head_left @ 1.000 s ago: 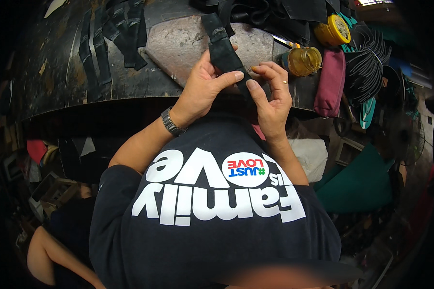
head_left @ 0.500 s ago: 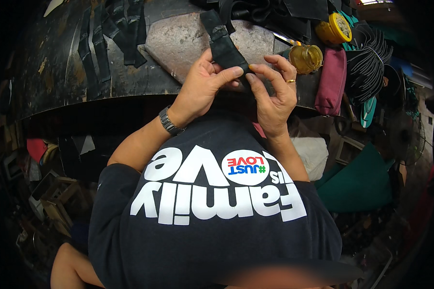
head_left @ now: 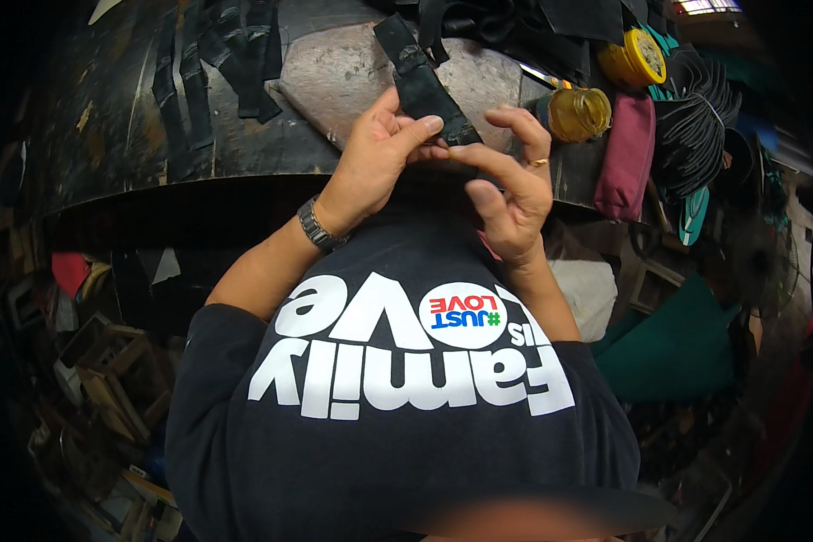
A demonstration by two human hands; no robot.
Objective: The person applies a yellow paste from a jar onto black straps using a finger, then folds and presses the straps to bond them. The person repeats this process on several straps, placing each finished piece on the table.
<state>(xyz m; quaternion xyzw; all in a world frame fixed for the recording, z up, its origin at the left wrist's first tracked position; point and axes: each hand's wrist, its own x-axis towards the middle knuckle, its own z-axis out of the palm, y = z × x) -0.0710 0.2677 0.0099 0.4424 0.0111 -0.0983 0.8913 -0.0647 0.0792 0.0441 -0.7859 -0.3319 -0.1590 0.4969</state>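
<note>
A black strip of leather-like material point(head_left: 425, 88) slants over a pale stone slab point(head_left: 330, 77) on the dark workbench. My left hand point(head_left: 377, 155) pinches the strip's near end, thumb on top and fingers beneath. Close by on the right, my right hand point(head_left: 512, 185) has its thumb and fingers apart. Its index fingertip touches the strip's near edge, by my left fingertips. Beyond my right hand stands an uncapped glass jar point(head_left: 580, 115) of yellowish stuff.
More black strips point(head_left: 190, 81) lie on the bench point(head_left: 81, 154) at left. To the right are a yellow tub point(head_left: 634, 58), a maroon pouch point(head_left: 625, 158) and a bundle of black cords point(head_left: 696, 122). Dark sheets point(head_left: 565, 23) are heaped at the back.
My right thumb has come off the strip and spread away from the index finger. The strip's near end has turned slightly, while my left hand keeps its pinch.
</note>
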